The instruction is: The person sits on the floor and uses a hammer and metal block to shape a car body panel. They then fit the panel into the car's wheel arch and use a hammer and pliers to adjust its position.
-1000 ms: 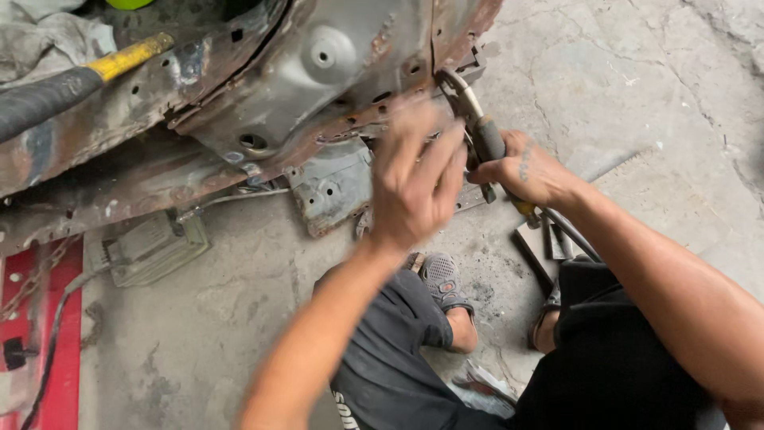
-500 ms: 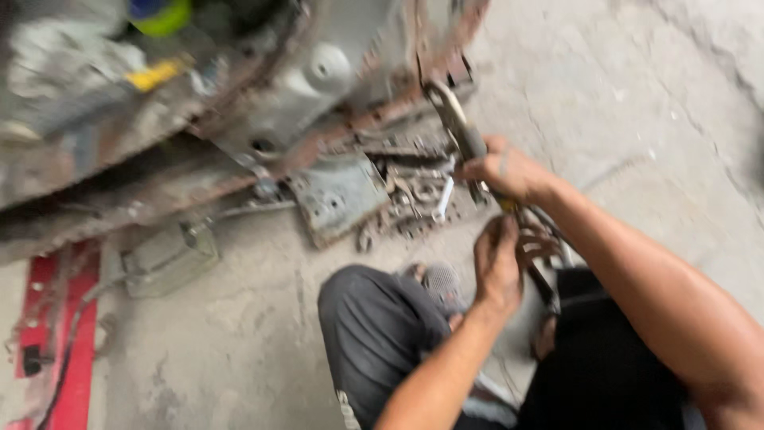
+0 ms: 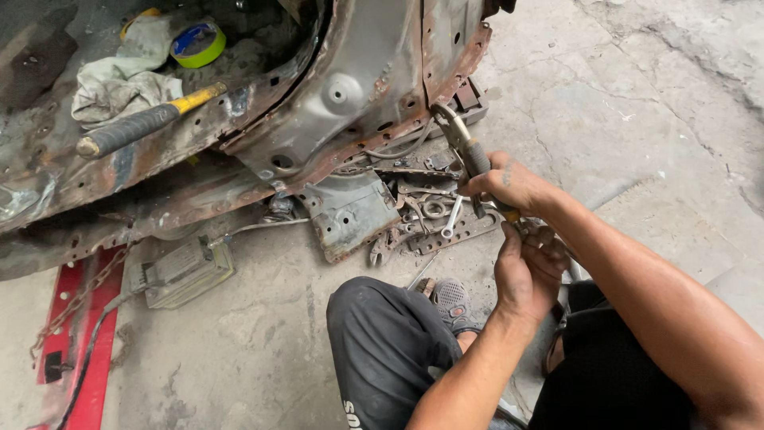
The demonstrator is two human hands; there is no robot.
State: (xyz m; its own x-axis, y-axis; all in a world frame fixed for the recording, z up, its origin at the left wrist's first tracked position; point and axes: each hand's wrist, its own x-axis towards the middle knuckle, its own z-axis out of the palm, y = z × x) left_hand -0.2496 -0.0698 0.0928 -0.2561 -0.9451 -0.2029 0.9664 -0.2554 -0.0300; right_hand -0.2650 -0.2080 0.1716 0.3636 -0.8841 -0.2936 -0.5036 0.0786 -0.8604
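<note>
Both hands grip one long tool (image 3: 465, 147): the right hand (image 3: 509, 185) squeezes its middle, the left hand (image 3: 521, 267) holds its near end, its tip pointing far-left at the rusty car edge (image 3: 382, 135).

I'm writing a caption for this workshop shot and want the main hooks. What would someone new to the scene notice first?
First, the rusted car body panel filling the upper left, its flange gripped by locking pliers that the right hand holds while the left hand touches their lower end. On the panel lies a hammer with a yellow neck beside a rag and a tape roll. Scrap tools litter the concrete floor.
</note>
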